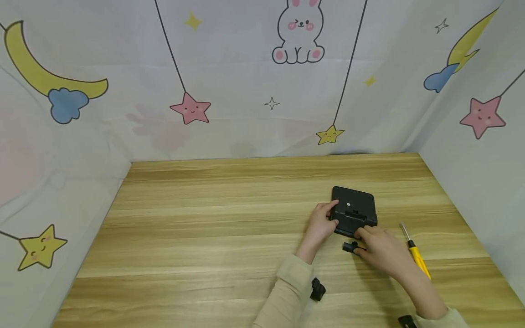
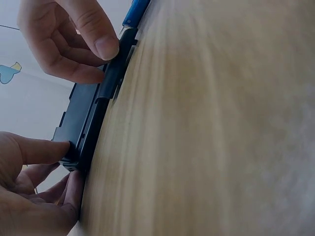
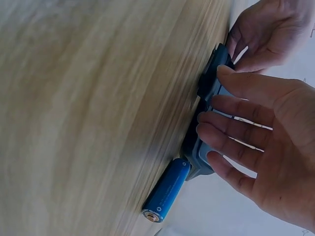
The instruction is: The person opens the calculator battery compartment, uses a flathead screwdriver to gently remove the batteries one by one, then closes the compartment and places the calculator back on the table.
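A flat, squarish black device (image 1: 342, 197) lies on the table with a small silver dot and a recessed slot facing up. My left hand (image 1: 321, 223) grips its near left edge; in the left wrist view the thumb is on top and the fingers are underneath. Just in front of the device, my right hand (image 1: 383, 250) pinches a narrow black battery cover (image 1: 350, 247) between thumb and fingers. A blue battery (image 3: 167, 189) lies beside the device in the right wrist view; in the head view it cannot be seen.
A screwdriver (image 1: 419, 262) with a yellow handle lies to the right of my right hand on the wooden table (image 1: 205, 228). White fabric walls (image 1: 246, 77) with printed stars and a rabbit stand at the back and sides.
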